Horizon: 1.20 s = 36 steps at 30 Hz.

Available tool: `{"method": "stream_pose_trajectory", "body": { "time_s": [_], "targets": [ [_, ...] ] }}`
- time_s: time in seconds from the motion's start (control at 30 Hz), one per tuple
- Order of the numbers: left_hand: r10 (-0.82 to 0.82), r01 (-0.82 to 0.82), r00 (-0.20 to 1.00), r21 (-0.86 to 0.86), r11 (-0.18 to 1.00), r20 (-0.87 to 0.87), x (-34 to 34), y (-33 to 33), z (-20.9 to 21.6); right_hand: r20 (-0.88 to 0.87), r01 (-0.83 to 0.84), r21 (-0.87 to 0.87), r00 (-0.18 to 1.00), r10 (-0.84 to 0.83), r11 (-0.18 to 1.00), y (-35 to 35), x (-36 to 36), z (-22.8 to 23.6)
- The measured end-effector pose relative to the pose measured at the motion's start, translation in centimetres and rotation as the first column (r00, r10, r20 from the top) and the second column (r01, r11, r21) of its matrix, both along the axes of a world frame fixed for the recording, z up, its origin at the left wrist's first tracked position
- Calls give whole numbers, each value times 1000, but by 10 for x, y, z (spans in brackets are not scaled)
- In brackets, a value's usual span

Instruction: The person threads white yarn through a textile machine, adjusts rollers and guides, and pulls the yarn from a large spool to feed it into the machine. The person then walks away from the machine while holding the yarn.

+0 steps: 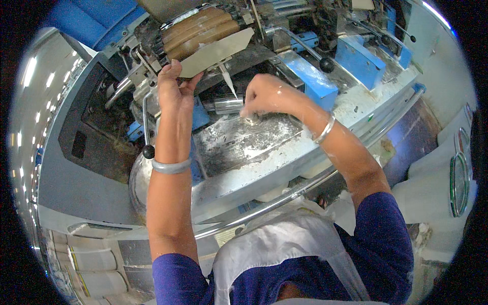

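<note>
My left hand [176, 84] reaches up to the left end of a beige angled panel [216, 52], its thumb and fingers gripping that edge. Below the panel's middle, a white tapering piece [228, 81] points down toward my right hand [267, 95]. The fingers of that hand are curled into a pinch; what is between them, if anything, is hidden. Just under the fingertips sits a small shiny metal ring [252, 120] on the machine bed [244, 145], which is dusted with white fluff. A polished metal roller [227, 105] lies to the left of the right hand.
Brown ribbed rollers [199, 31] sit behind the panel. Black-knobbed levers stand left [148, 151] and right [326, 64] of my hands. Blue blocks [310, 76] line the bed's right side. A metal rail [284, 197] runs along the front, with white cans [432, 178] at right.
</note>
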<state>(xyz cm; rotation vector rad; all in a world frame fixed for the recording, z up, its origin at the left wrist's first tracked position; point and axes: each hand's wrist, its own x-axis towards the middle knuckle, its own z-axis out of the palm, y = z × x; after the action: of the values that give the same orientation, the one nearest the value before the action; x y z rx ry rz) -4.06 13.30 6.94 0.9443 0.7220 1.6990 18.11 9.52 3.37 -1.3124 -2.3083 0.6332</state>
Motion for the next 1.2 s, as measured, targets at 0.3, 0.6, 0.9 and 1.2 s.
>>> {"method": "stream_pose_trajectory", "body": {
  "time_s": [0.3, 0.6, 0.9, 1.2],
  "targets": [
    [-6, 7, 998, -11, 1000, 58, 3, 0, 2, -484, 230, 116, 862, -147, 966, 55, -32, 8],
    [-95, 93, 985, 23, 995, 142, 8, -2, 7, -747, 448, 346, 663, -46, 824, 97, -57, -10],
    [-181, 182, 977, 2, 983, 116, 11, 0, 0, -556, 510, 426, 799, -228, 747, 115, -62, -19],
    [-20, 17, 995, 37, 999, 94, 4, 23, -15, -157, 356, 315, 934, -321, 880, 99, -60, 4]
  ]
}}
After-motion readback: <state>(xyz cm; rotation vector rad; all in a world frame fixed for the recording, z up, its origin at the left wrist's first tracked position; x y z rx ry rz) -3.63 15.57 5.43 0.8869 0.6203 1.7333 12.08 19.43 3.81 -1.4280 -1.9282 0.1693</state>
